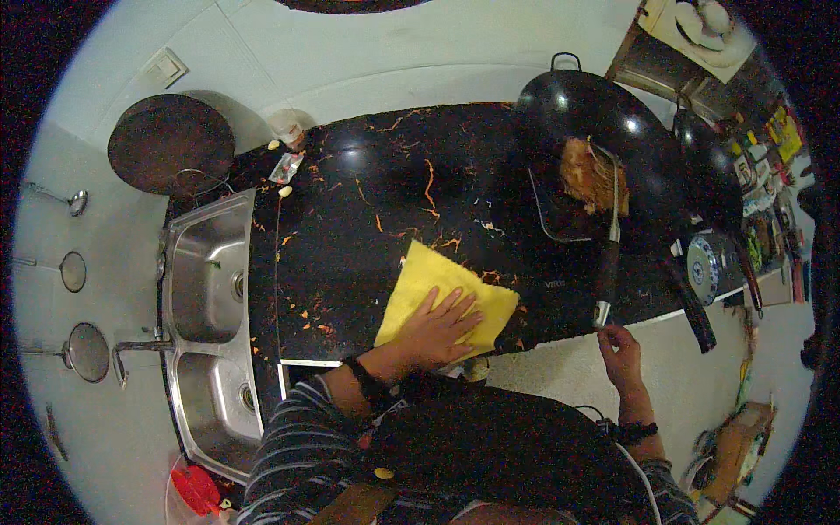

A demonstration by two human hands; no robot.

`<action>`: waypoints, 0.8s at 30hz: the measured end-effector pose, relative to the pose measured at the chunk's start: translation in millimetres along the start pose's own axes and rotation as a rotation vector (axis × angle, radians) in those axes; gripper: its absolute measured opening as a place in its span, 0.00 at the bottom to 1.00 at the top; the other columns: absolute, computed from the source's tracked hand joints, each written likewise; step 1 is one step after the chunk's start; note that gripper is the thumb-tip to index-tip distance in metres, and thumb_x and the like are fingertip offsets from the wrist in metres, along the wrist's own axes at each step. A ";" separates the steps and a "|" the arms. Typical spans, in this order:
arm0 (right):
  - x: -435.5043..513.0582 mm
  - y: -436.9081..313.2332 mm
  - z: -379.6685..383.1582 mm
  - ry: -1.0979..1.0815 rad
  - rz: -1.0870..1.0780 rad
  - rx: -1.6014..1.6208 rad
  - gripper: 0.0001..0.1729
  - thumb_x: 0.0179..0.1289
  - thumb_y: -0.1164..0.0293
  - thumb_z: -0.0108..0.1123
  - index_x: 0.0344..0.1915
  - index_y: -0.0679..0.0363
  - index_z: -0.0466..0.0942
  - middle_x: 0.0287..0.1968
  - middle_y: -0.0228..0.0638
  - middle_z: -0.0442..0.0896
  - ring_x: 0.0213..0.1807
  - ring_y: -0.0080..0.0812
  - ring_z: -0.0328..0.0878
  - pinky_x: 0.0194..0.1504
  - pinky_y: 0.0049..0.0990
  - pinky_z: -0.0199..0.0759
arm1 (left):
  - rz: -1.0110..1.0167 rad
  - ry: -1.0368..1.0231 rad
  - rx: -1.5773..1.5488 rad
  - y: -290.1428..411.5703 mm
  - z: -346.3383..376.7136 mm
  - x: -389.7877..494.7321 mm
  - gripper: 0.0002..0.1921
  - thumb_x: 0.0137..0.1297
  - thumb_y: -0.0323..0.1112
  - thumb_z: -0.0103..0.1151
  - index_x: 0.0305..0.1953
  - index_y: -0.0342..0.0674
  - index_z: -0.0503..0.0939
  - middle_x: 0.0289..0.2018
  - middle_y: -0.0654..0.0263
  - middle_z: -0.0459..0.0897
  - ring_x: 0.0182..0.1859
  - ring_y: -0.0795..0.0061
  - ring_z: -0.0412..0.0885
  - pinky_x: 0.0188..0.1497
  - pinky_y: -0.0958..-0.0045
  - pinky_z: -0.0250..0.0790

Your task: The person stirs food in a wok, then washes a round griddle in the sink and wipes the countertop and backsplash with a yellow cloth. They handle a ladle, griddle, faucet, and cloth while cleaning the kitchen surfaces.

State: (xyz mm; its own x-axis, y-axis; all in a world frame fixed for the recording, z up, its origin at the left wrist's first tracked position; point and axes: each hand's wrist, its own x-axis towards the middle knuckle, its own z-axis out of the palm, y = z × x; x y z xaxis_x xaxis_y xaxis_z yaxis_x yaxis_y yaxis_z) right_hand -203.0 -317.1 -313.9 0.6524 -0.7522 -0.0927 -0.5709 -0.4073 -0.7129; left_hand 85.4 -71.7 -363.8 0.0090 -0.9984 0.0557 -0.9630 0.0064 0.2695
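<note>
My left hand [438, 335] lies flat on a yellow cloth [401, 295], fingers slightly spread, near the front edge of a black countertop [328, 256] with orange veining. At the right, my right hand [619, 354] is beside the end of a cooking utensil's dark handle [608, 269], with fingers bent and thumb near the fingertips; whether they grip the handle end is not clear. The utensil's metal shaft reaches into a large black wok [545, 111]. Brown food [581, 174] lies in the wok, partly behind the utensil.
A double steel sink [203, 289] with a faucet [141, 346] is at the left. A dark round lid or pan [170, 144], a small jar [289, 128] and a packet [286, 168] are at the back left. Right of the wok are another dark pan [699, 144] and a patterned dish [703, 269].
</note>
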 end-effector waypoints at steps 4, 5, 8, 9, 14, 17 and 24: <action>-1.5 2.1 11.5 -0.034 0.081 0.046 0.10 0.58 0.72 0.60 0.39 0.65 0.77 0.33 0.38 0.81 0.36 0.28 0.79 0.40 0.27 0.72 | -0.197 -0.078 0.099 -41.2 -16.3 -3.8 0.33 0.63 0.57 0.42 0.66 0.48 0.57 0.67 0.54 0.52 0.69 0.52 0.49 0.66 0.40 0.37; -2.5 2.9 15.4 -0.037 0.050 0.027 0.10 0.58 0.72 0.60 0.39 0.65 0.77 0.33 0.38 0.81 0.36 0.28 0.79 0.40 0.28 0.72 | -0.240 -0.016 0.148 -61.3 -21.1 2.1 0.33 0.64 0.56 0.42 0.66 0.48 0.56 0.67 0.54 0.52 0.69 0.51 0.48 0.66 0.40 0.37; -7.7 5.2 25.5 -0.045 0.084 -0.037 0.10 0.59 0.72 0.60 0.38 0.66 0.78 0.34 0.40 0.81 0.35 0.29 0.79 0.39 0.27 0.72 | -0.423 -0.019 0.216 -138.3 -37.3 23.4 0.33 0.64 0.56 0.40 0.67 0.48 0.54 0.68 0.51 0.49 0.70 0.50 0.47 0.66 0.41 0.37; -10.4 5.4 28.1 -0.051 0.110 -0.060 0.10 0.59 0.72 0.59 0.38 0.66 0.78 0.34 0.40 0.81 0.35 0.29 0.79 0.39 0.27 0.72 | -0.448 0.010 0.249 -162.8 -40.4 33.3 0.33 0.65 0.57 0.38 0.67 0.47 0.53 0.68 0.51 0.49 0.69 0.49 0.47 0.66 0.41 0.37; -32.6 -4.1 40.3 0.001 0.121 -0.087 0.08 0.57 0.75 0.60 0.37 0.65 0.78 0.34 0.41 0.81 0.34 0.32 0.80 0.37 0.28 0.74 | -0.628 0.058 0.336 -266.9 -52.6 95.7 0.34 0.66 0.60 0.32 0.67 0.48 0.53 0.68 0.54 0.50 0.69 0.51 0.48 0.65 0.41 0.41; -50.5 -15.8 42.9 -0.007 0.202 -0.109 0.08 0.56 0.75 0.60 0.37 0.64 0.78 0.34 0.41 0.81 0.34 0.31 0.80 0.37 0.28 0.74 | -0.711 0.092 0.279 -297.3 -54.1 134.0 0.34 0.66 0.61 0.31 0.67 0.47 0.52 0.68 0.54 0.51 0.69 0.51 0.49 0.65 0.40 0.42; -72.1 -36.2 37.1 0.020 0.263 -0.194 0.07 0.56 0.74 0.60 0.36 0.64 0.79 0.37 0.42 0.81 0.37 0.33 0.80 0.39 0.28 0.74 | -0.410 0.054 0.148 -270.7 -38.9 248.1 0.31 0.66 0.53 0.38 0.66 0.42 0.56 0.68 0.57 0.51 0.70 0.57 0.47 0.68 0.45 0.39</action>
State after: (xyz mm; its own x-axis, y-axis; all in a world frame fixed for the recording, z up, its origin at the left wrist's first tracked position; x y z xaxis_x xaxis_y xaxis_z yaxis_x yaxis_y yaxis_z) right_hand -210.9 -228.8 -307.2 0.4612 -0.8540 -0.2407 -0.8042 -0.2877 -0.5202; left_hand 358.8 -319.0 -385.5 0.4086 -0.9124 0.0244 -0.9052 -0.4016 0.1391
